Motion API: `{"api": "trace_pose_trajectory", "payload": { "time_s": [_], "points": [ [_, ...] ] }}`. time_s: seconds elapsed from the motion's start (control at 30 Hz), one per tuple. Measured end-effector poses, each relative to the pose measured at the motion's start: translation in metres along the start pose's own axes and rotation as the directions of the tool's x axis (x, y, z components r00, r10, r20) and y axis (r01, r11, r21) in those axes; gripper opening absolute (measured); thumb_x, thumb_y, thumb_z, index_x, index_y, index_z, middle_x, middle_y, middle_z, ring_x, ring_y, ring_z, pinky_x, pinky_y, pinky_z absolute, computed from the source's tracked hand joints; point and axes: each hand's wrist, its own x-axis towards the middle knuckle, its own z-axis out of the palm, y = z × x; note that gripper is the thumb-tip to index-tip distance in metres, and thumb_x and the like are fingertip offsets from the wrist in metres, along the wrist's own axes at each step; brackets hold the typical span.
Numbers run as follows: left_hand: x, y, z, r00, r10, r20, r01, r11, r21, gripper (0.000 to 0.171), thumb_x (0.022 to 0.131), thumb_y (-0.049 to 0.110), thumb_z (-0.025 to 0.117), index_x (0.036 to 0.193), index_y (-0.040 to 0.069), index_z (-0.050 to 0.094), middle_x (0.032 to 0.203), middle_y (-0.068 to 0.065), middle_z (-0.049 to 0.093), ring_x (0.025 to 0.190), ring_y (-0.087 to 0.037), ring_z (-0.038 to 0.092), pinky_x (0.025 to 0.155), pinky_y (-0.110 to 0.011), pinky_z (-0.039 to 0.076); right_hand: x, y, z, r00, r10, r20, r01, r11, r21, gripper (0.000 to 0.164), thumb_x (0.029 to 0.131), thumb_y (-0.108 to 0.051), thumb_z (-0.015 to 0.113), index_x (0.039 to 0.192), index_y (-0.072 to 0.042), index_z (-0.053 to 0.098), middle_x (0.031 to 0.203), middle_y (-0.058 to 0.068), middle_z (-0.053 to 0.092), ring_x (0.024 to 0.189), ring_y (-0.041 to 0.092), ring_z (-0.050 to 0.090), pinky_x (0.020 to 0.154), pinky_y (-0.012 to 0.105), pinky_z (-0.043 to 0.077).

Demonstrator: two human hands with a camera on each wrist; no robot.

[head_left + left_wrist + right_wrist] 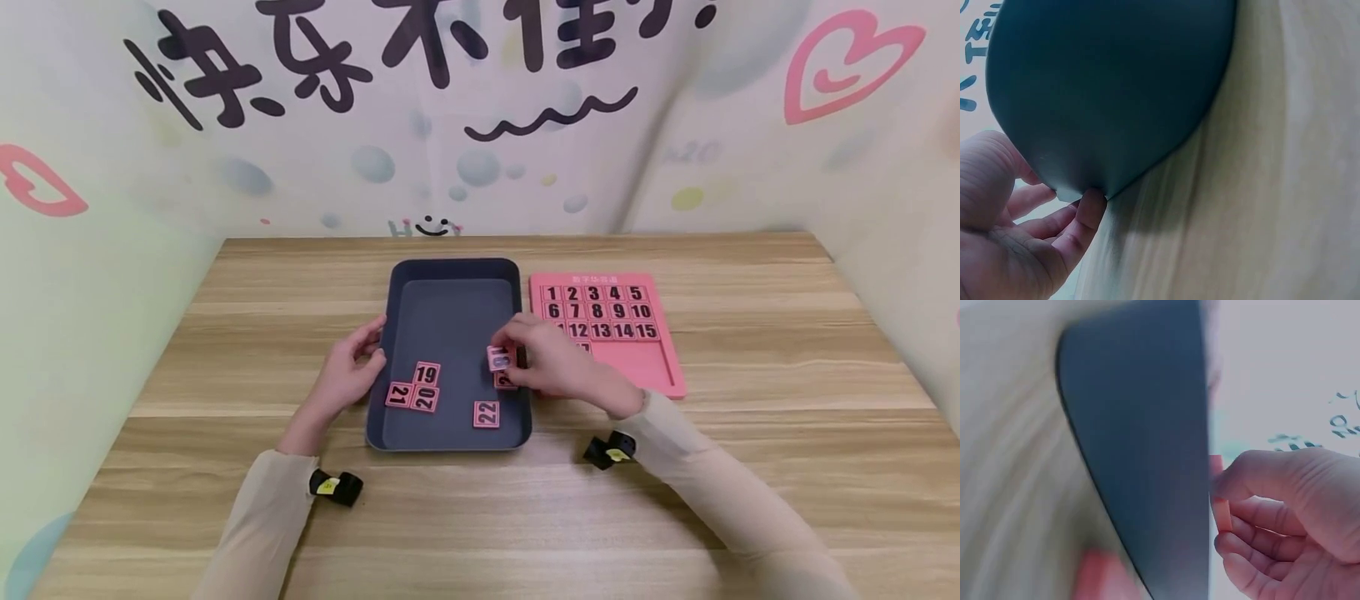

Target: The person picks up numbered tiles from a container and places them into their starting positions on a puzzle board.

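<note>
A dark blue-grey tray [457, 308] lies on the table, and my left hand [348, 367] grips its left wall; the fingertips [1090, 209] meet the outside of the wall. Over the tray's right side, my right hand [551, 354] pinches a pink number tile [498, 358], which seems to read 18, between thumb and fingers. A partly covered tile [504, 381] shows just below it. Other tiles in the tray are 19 [427, 373], 20 [425, 398], 21 [398, 394] and 22 [486, 414]. The right wrist view shows the pinched tile [1221, 512] edge-on.
Right of the tray lies a pink number board [667, 367] with tiles 1 to 15 in rows; a partly hidden fourth row begins below them, behind my right hand. The wooden table [465, 517] meets a printed backdrop [337, 192] behind.
</note>
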Motion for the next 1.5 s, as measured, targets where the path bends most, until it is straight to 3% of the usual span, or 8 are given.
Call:
{"api": "trace_pose_trajectory", "payload": {
  "time_s": [0.23,0.53,0.77,1.0,1.13,1.3,1.4,1.5],
  "points": [
    [0.001,0.001,-0.001,1.0,0.001,-0.004,-0.001,1.0,0.002,0.049,0.086,-0.009,0.049,0.134,-0.01,0.042,0.124,-0.033,0.052,0.107,-0.038,0.053,0.089,-0.039,0.045,-0.037,0.03,-0.025,0.996,0.063,-0.067,-0.064,0.998,-0.024,0.03,0.068,0.002,0.073,0.097,0.0,0.065,0.088,0.006,0.062,0.081,0.019,0.056,0.071,0.035,0.049],
    [0.002,-0.002,-0.001,1.0,-0.009,-0.008,0.009,1.0,0.005,0.049,0.085,-0.009,0.048,0.134,-0.01,0.043,0.121,-0.032,0.054,0.105,-0.038,0.054,0.077,-0.012,0.042,-0.08,0.059,-0.038,0.986,0.133,-0.103,-0.14,0.988,-0.061,0.03,0.068,0.003,0.074,0.097,0.001,0.065,0.09,0.008,0.062,0.082,0.022,0.058,0.073,0.038,0.05],
    [0.002,-0.002,-0.001,1.0,0.006,-0.012,-0.006,1.0,0.011,0.05,0.084,-0.009,0.047,0.134,-0.01,0.043,0.121,-0.032,0.054,0.105,-0.038,0.054,0.079,-0.015,0.044,-0.097,0.075,-0.041,0.983,0.162,-0.088,-0.171,0.979,-0.11,0.03,0.067,0.002,0.074,0.096,0.002,0.065,0.085,0.006,0.059,0.076,0.018,0.051,0.067,0.035,0.046],
    [0.001,-0.002,0.0,1.0,-0.012,-0.005,0.012,1.0,0.012,0.05,0.085,-0.009,0.047,0.135,-0.008,0.043,0.122,-0.031,0.053,0.106,-0.037,0.054,0.087,-0.033,0.047,-0.101,0.085,-0.041,0.982,0.185,-0.032,-0.187,0.975,-0.122,0.032,0.068,0.001,0.074,0.099,0.002,0.065,0.09,0.007,0.06,0.08,0.019,0.052,0.071,0.036,0.046],
    [0.0,-0.002,0.0,1.0,-0.014,-0.001,0.014,1.0,0.007,0.05,0.085,-0.009,0.047,0.135,-0.009,0.043,0.123,-0.032,0.052,0.107,-0.038,0.053,0.083,-0.022,0.047,-0.101,0.083,-0.041,0.979,0.197,-0.053,-0.202,0.972,-0.118,0.028,0.071,0.0,0.073,0.098,0.002,0.065,0.09,0.008,0.059,0.078,0.018,0.052,0.068,0.034,0.045],
    [0.0,-0.002,0.0,1.0,-0.008,0.003,0.008,1.0,0.0,0.05,0.086,-0.009,0.047,0.135,-0.009,0.042,0.123,-0.032,0.052,0.106,-0.038,0.053,0.077,-0.012,0.043,-0.099,0.076,-0.039,0.936,0.322,-0.139,-0.336,0.938,-0.084,0.022,0.075,-0.011,0.075,0.086,0.002,0.061,0.075,0.007,0.057,0.065,0.016,0.051,0.057,0.029,0.045],
    [0.0,-0.003,0.0,1.0,0.009,0.005,-0.009,1.0,-0.003,0.05,0.086,-0.01,0.047,0.135,-0.01,0.042,0.123,-0.032,0.053,0.107,-0.037,0.053,0.083,-0.019,0.045,-0.097,0.073,-0.038,0.904,0.397,-0.156,-0.414,0.905,-0.098,0.027,0.074,-0.018,0.078,0.078,-0.001,0.057,0.068,0.005,0.055,0.059,0.016,0.047,0.054,0.028,0.042],
    [0.001,-0.004,0.0,1.0,0.02,0.007,-0.02,1.0,-0.001,0.049,0.085,-0.011,0.046,0.135,-0.01,0.042,0.123,-0.031,0.053,0.107,-0.037,0.053,0.089,-0.028,0.045,-0.096,0.071,-0.038,0.889,0.434,-0.147,-0.452,0.884,-0.118,0.027,0.073,-0.019,0.078,0.075,-0.002,0.058,0.068,0.005,0.056,0.058,0.016,0.048,0.054,0.028,0.042]
  ]
}}
